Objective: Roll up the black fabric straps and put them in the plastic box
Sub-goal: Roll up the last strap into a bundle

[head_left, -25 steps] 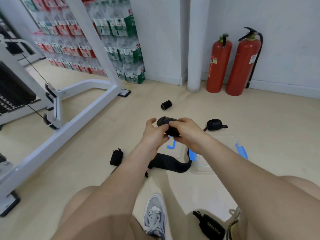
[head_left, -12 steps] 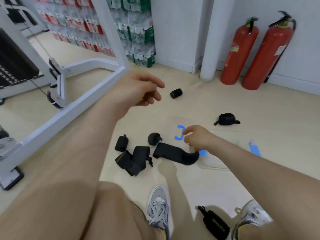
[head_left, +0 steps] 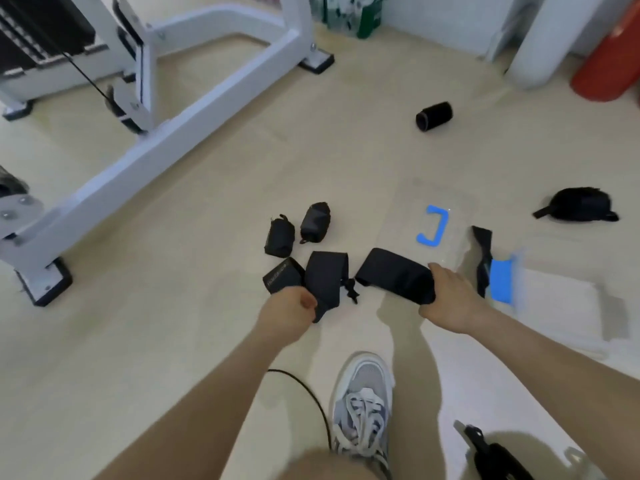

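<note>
Black fabric strap [head_left: 327, 280], head view: folded on the floor [head_left: 173, 323], its near end gripped in the curled left hand [head_left: 291, 308]. The right hand [head_left: 446, 301], apart from the left, clasps a second broad black length [head_left: 394, 277]; whether the two join cannot be told. Clear plastic box [head_left: 568, 282] with a blue clasp sits just right of the right hand, blurred, contents unreadable. A clear lid [head_left: 405, 220] with a blue handle lies beyond that hand, a thin strap [head_left: 483, 258] between lid and box. Two rolled straps [head_left: 280, 235] sit beyond the left hand; another roll [head_left: 434, 116] lies well apart. Open floor separates these from the white machine frame [head_left: 194, 109].
</note>
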Available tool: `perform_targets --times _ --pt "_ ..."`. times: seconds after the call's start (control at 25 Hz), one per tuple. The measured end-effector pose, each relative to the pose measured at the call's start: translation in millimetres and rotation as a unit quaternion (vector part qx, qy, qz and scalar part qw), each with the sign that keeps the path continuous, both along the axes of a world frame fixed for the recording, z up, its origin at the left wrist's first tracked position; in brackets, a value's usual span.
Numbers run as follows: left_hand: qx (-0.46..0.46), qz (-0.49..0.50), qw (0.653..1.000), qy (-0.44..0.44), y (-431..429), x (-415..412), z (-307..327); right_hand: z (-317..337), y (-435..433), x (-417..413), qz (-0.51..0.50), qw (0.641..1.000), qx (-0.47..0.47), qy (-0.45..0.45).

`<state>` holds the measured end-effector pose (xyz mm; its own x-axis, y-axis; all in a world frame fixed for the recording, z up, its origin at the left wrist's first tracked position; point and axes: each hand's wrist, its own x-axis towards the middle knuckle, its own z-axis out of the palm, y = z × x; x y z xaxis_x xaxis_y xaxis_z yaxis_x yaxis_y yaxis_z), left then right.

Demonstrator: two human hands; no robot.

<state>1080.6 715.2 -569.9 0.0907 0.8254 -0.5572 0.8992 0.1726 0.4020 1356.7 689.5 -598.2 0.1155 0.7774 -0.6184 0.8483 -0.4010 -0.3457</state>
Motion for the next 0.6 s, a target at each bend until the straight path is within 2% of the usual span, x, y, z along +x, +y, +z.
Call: perform_targets --times 0.16,0.28,0.36,0.4,0.44,0.52,0.56,0.6 --pt "0.083 -0.077 0.989 0.091 8.5 18.1 -62.5 -52.4 25.2 6.3 -0.014 0.999 -0.016 -0.032" --pt "0.024 -0.023 0.988 0.151 26.8 37.3 -90.3 -77.4 26.8 12.6 -0.037 0.995 -0.073 -0.050" --pt "-0.049 0.048 0.988 0.140 32.5 39.9 -101.7 -83.5 18.0 7.8 -0.045 0.993 -0.097 -0.057" --pt "-0.084 0.096 0.987 0.100 32.6 39.3 -103.3 -82.1 12.9 4.0 -0.077 0.991 -0.103 -0.023" --pt "-0.112 0.146 0.982 0.041 31.7 38.4 -100.5 -78.0 7.6 0.8 -0.150 0.981 -0.110 0.057" --pt "-0.112 0.238 0.962 -0.075 28.9 35.1 -80.9 -53.7 -0.5 -2.1 -0.322 0.904 -0.136 0.247" --pt "-0.087 0.274 0.950 -0.124 26.6 32.1 -65.4 -32.7 -2.5 -0.8 -0.366 0.863 -0.142 0.316" --pt "-0.060 0.300 0.937 -0.171 24.2 29.7 -47.1 -12.9 -2.0 2.5 -0.382 0.839 -0.138 0.363"
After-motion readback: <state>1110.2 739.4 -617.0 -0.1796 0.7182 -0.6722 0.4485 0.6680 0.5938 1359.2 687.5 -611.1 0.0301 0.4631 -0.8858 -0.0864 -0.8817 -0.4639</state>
